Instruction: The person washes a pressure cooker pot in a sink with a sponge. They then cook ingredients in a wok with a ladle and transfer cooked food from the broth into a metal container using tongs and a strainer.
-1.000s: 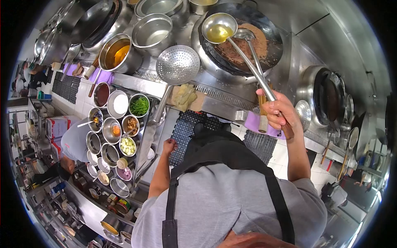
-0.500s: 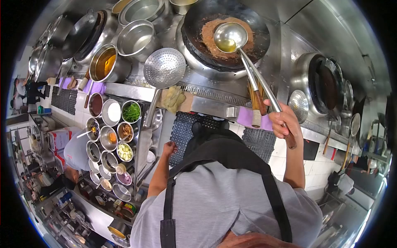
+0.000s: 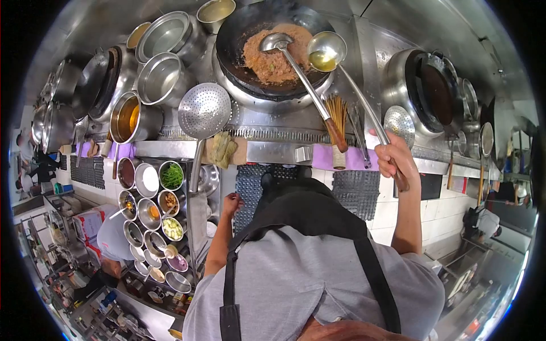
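My right hand (image 3: 396,157) is wrapped round the handle of a long ladle (image 3: 330,52). Some yellow liquid shows in its bowl, which hangs over the right rim of a black wok (image 3: 230,42). Inside the wok lies brown minced food (image 3: 270,67), with the head of a second ladle (image 3: 277,41) resting on it and its wooden-ended handle pointing towards me. Low beside my body, my left hand (image 3: 232,203) is curled closed, and whether it holds anything is too small to tell.
A perforated skimmer (image 3: 205,110) lies left of the wok, near metal pots (image 3: 160,79) and a pot of orange liquid (image 3: 125,117). Ingredient bowls (image 3: 171,175) fill a stand at left. A second wok (image 3: 441,96) sits at right. A person (image 3: 112,233) bends at far left.
The ladle in my right hand has moved from above the food to the wok's right rim. The view has shifted, and the second ladle now shows fully in the wok.
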Available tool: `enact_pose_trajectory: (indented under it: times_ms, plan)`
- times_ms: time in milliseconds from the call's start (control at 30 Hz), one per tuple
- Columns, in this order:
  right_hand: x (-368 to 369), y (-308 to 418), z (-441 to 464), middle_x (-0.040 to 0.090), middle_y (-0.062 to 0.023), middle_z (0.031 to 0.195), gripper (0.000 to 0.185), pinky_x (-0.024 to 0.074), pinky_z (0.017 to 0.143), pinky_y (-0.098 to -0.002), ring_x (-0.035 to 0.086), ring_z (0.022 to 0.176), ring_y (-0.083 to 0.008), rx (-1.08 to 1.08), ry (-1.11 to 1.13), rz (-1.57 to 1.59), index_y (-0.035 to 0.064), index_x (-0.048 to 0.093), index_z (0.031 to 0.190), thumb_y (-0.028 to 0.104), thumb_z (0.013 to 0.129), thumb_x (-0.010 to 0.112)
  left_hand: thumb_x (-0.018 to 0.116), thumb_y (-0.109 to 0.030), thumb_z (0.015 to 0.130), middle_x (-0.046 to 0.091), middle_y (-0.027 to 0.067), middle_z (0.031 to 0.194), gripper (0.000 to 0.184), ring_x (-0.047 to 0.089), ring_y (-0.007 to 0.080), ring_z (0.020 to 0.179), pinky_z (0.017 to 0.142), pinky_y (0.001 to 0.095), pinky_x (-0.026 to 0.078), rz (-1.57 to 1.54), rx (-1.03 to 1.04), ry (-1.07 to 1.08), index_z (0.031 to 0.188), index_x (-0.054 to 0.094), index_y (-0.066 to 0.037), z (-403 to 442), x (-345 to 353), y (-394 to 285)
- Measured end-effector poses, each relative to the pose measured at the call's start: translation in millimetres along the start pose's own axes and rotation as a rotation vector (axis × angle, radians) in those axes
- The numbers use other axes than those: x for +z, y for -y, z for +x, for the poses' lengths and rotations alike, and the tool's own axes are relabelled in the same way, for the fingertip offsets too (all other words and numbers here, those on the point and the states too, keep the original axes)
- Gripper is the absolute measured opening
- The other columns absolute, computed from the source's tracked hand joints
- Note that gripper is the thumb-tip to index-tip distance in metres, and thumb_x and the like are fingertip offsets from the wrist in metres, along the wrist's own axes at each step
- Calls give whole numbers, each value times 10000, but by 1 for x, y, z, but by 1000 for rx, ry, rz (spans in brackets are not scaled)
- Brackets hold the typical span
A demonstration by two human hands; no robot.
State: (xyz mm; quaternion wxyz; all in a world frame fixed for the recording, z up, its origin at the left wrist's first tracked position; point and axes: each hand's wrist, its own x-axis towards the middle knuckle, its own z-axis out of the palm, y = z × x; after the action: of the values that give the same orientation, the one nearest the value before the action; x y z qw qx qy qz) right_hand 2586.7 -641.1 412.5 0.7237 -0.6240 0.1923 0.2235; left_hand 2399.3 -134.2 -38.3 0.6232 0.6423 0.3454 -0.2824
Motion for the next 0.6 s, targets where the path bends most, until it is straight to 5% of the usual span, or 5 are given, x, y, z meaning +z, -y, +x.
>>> enact_pose_trajectory:
  times_ms: [233, 367, 467, 500, 600]
  plan:
    - [-21, 11, 87, 496, 5, 617, 461, 369, 373, -245, 421, 377, -67, -233, -5, -558, -31, 513, 1322, 28, 865, 517, 626, -314, 991, 707, 66, 828, 296, 683, 150, 692, 502, 254, 470, 54, -40, -15, 1067, 611, -28, 0, 7, -4]
    - [-23, 4, 112, 537, -20, 680, 484, 403, 404, -283, 482, 416, -100, -288, -46, -551, -27, 519, 1354, 63, 882, 571, 625, -377, 993, 712, 69, 833, 356, 683, 145, 696, 490, 257, 468, 62, -64, -6, 1079, 623, -32, -10, 7, 13]
    - [-22, -37, 128, 623, -79, 735, 560, 472, 491, -329, 571, 500, -177, -538, -268, -810, -20, 472, 1417, 67, 876, 586, 625, -368, 995, 712, 70, 824, 340, 678, 144, 669, 474, 256, 464, 126, -42, 18, 1067, 634, -36, -21, 13, 12]
    - [-20, -35, 118, 691, -170, 851, 616, 522, 644, -369, 651, 643, -264, -222, -239, -657, 0, 436, 1462, 66, 870, 595, 626, -356, 995, 711, 70, 820, 326, 675, 144, 656, 467, 256, 462, 160, -38, 33, 1061, 638, -37, -28, 13, 12]
    - [-32, -68, 108, 631, -101, 791, 617, 481, 607, -310, 538, 586, -158, -462, -338, -788, 2, 439, 1467, 49, 876, 611, 618, -233, 983, 712, 86, 800, 210, 674, 140, 645, 464, 261, 459, 137, -34, 44, 1015, 653, -29, -43, 20, 9]
